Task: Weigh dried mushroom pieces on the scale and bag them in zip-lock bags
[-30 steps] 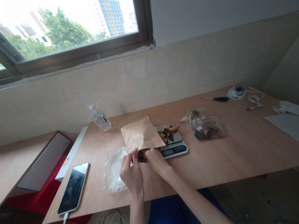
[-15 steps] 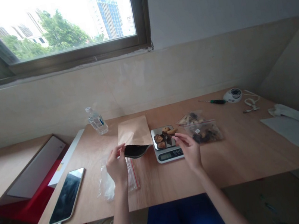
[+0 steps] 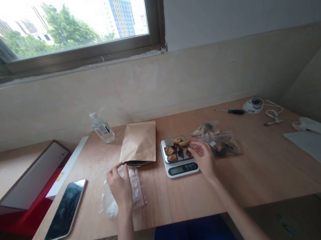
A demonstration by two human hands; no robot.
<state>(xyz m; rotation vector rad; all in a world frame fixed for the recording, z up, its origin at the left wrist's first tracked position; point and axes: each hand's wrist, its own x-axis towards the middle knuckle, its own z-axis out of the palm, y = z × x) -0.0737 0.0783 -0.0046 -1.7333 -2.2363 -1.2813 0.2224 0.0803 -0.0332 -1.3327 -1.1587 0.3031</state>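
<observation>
My left hand (image 3: 120, 187) is closed on the near left corner of a brown paper bag (image 3: 139, 141). The bag lies on the table, its dark mouth slightly parted toward me. My right hand (image 3: 204, 160) is at the right edge of a small digital kitchen scale (image 3: 171, 171), thumb and fingertips pinched at a dark dried mushroom slice (image 3: 188, 153). Several brown dried slices (image 3: 170, 151) lie on the scale's metal plate. A clear zip bag (image 3: 137, 192) lies partly under my left hand. Beyond my right hand are filled zip bags (image 3: 224, 145) of dried pieces.
A water bottle (image 3: 102, 129) stands at the back left. A phone (image 3: 66, 210) with a charging cable lies at the table's left edge. Toward the right are a screwdriver (image 3: 235, 112), a white dome camera (image 3: 252, 106) with its cable, and a white sheet (image 3: 320, 149).
The paper bag has come down flatter, its mouth narrower and its near corner drawn left by my left hand. My right hand stays beside the scale's plate. The view has shifted slightly.
</observation>
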